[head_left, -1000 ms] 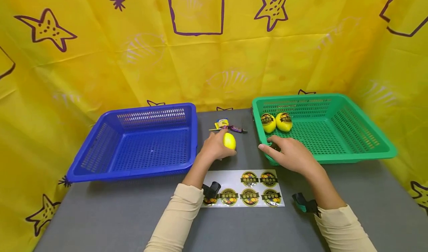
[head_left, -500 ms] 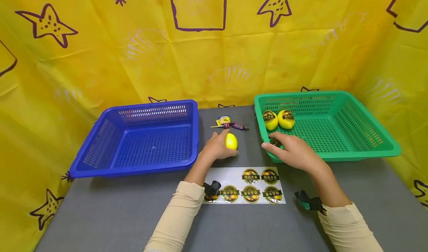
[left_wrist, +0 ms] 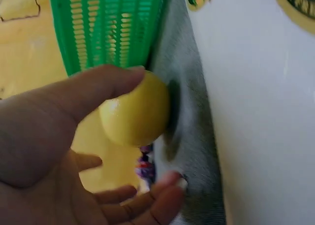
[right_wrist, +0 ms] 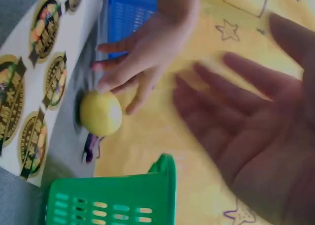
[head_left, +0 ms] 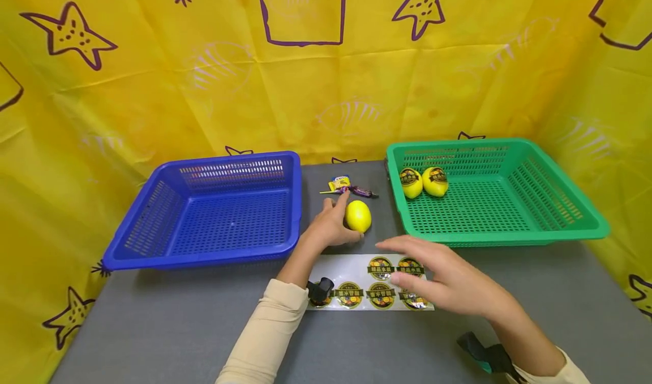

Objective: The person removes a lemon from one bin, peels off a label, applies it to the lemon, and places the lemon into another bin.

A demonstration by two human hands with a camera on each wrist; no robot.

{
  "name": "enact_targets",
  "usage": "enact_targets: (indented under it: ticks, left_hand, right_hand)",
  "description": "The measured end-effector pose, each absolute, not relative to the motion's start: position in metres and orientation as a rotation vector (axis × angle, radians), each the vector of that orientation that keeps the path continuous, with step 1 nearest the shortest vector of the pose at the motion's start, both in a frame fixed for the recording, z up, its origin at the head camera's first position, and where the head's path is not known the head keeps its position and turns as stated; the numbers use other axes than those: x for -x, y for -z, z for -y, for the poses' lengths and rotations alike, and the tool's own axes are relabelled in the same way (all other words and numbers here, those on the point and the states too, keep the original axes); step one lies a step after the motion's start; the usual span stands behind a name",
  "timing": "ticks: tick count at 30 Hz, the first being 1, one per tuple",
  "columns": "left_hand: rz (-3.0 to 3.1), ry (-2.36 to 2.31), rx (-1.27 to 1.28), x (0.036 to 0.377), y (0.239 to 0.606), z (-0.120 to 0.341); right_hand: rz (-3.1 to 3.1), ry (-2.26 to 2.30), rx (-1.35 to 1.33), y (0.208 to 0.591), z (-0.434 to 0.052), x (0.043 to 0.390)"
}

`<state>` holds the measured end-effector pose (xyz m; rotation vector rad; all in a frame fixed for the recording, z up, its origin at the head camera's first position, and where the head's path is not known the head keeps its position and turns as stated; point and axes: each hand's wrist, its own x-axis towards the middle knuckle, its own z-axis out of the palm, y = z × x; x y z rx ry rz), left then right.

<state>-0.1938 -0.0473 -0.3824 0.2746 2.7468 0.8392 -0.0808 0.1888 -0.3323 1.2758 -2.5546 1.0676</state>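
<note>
The lemon (head_left: 358,216) lies bare on the grey table (head_left: 153,327) against the left hand's (head_left: 328,225) loosely curled fingertips, long axis roughly upright and leaning away. By my reckoning two labelled lemons (head_left: 423,182) sit in the green basket (head_left: 509,237) beyond the right hand (head_left: 443,279), which hovers flat and empty over the sticker sheet (head_left: 351,271); this lemon is unlabelled yet.

The left hand (head_left: 331,225) reaches forward from a cream sleeve, thumb and fingers loosely spread, fingertips extended. The right hand (head_left: 438,276) hovers flat, palm down, fingers straight and slightly apart, pointing left. Both forearms angle inward from the lower edge
</note>
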Motion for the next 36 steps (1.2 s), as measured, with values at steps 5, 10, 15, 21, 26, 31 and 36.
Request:
enact_targets:
  ticks: [5,10,15,21,26,31,36]
  left_hand:
    - [-2.844,-0.781,-0.298,0.171,0.375,0.039]
    - [-2.867,-0.541,-0.537,0.143,0.377,0.021]
    - [-2.797,-0.460,-0.631,0.135,0.389,0.010]
    - [-2.784,-0.525,-0.613,0.138,0.398,0.008]
    - [-2.701,-0.728,-0.607,0.139,0.398,0.013]
    - [-2.600,-1.161,-0.522,0.143,0.393,0.026]
    - [-2.673,-1.560,-0.477,0.152,0.391,0.033]
  right_hand:
    - [3.008,-0.758,-1.222,0.348,-0.191,0.070]
    - [3.260,-0.497,-1.021,0.369,-0.193,0.076]
    - [3.258,-0.432,-1.006,0.376,-0.192,0.080]
    - [3.209,-0.396,-1.016,0.376,-0.191,0.079]
    - [3.197,-0.398,-1.003,0.376,-0.189,0.079]
    - [3.194,-0.395,-0.976,0.378,-0.189,0.080]
    - [3.126,-0.383,-0.974,0.380,-0.187,0.081]
